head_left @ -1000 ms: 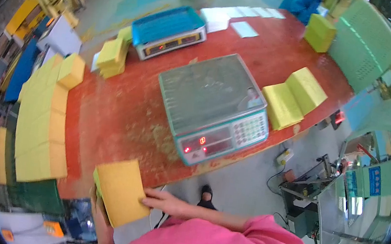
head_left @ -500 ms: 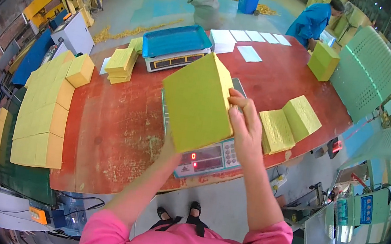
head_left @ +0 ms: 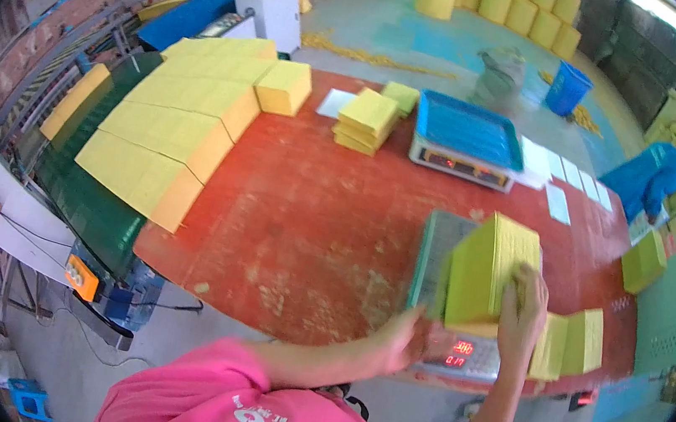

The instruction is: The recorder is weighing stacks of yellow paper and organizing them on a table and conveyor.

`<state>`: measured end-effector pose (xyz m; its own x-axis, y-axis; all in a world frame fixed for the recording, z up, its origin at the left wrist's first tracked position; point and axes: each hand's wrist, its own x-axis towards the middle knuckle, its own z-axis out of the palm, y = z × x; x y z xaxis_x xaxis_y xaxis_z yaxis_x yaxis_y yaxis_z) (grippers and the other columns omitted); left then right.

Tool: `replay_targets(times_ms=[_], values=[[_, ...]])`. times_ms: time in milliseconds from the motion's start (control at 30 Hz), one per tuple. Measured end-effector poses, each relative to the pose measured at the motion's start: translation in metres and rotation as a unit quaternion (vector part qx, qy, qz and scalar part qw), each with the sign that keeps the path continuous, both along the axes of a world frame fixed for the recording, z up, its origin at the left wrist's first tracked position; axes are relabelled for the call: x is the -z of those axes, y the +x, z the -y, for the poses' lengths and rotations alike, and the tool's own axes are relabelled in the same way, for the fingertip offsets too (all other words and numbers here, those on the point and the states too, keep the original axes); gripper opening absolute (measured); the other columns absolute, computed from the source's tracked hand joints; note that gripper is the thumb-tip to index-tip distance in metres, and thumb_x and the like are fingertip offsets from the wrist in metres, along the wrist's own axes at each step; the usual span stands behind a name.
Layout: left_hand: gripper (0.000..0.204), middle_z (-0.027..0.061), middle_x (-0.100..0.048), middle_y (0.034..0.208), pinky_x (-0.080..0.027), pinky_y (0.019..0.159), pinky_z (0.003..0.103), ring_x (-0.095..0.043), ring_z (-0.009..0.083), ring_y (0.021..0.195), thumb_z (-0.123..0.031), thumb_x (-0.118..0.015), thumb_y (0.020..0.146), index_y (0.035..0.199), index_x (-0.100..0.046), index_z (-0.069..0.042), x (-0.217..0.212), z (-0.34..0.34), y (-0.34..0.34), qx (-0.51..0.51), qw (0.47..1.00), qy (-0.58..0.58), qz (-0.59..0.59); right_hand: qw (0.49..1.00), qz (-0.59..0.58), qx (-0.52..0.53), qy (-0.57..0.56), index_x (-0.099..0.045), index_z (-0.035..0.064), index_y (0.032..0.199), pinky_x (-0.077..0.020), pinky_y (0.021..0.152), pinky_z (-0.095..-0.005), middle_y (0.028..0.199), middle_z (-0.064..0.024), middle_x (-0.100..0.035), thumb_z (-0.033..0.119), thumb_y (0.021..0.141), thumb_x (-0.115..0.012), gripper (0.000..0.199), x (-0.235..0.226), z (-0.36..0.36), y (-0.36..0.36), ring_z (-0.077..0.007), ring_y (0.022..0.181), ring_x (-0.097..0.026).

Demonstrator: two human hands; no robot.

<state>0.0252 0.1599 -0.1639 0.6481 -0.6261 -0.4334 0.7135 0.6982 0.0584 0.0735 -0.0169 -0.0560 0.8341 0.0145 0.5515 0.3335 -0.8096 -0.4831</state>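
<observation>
A thick yellow-green block of stacked sheets (head_left: 478, 275) stands on a bench scale (head_left: 431, 265). The scale's lit red display (head_left: 457, 354) faces me. My right hand (head_left: 524, 305) has its fingers curled against the block's right side, gripping it. Off the block's lower left, beside the front of the scale, my left hand (head_left: 400, 341) is blurred, with its thumb apart and nothing seen in it. To the right of the scale, two more yellow pieces (head_left: 570, 345) lie at the table's front edge, one flat and one leaning up.
Rows of yellow blocks (head_left: 173, 111) fill the left end of the red table (head_left: 302, 232). A small yellow stack (head_left: 366, 120), a second scale with a blue tray (head_left: 470, 133) and white sheets (head_left: 558, 203) lie along the far side. A co-worker in blue (head_left: 642, 177) bends at the far right.
The block has come down from my hands onto the scale, and the display's digits have changed. My left hand has come away from the block. My view has swung to the left.
</observation>
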Motion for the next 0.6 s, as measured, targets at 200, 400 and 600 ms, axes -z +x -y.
replay_targets(times_ms=[200,400,600], values=[[0.040,0.0194,-0.068,0.111,-0.056,0.079,0.042,-0.068,0.0280,0.091,-0.035,-0.050,0.099,0.119,-0.057,-0.001,-0.005,-0.224,0.036,0.069,0.890,0.374,0.250,0.982,0.032,0.099,-0.160,-0.061,-0.0014,0.113,-0.0357,0.106,-0.0510,0.129,-0.0198,-0.059,0.000,0.081,-0.059,0.031,-0.020,-0.072,-0.017,-0.0424,0.126,-0.050],[0.026,0.0113,-0.068,0.092,-0.054,0.067,0.035,-0.066,0.0224,0.077,-0.025,-0.056,0.094,0.109,-0.059,-0.004,-0.012,-0.469,0.226,-0.149,0.644,0.684,0.308,0.955,-0.091,-0.278,0.049,-0.065,0.0061,0.109,-0.0456,0.099,-0.0438,0.120,-0.0150,-0.063,-0.001,0.073,-0.068,0.038,0.046,-0.256,-0.009,-0.0355,0.116,-0.058],[0.051,0.0180,-0.059,0.131,-0.041,0.105,0.041,-0.053,0.0332,0.125,-0.038,-0.060,0.091,0.129,-0.058,-0.004,-0.025,-0.551,0.415,-0.107,0.243,0.900,0.346,0.954,-0.210,-0.195,0.091,-0.064,0.0046,0.114,-0.0472,0.099,-0.0446,0.126,-0.0194,-0.060,0.004,0.080,-0.068,0.034,0.158,-0.333,-0.015,-0.0371,0.117,-0.057]])
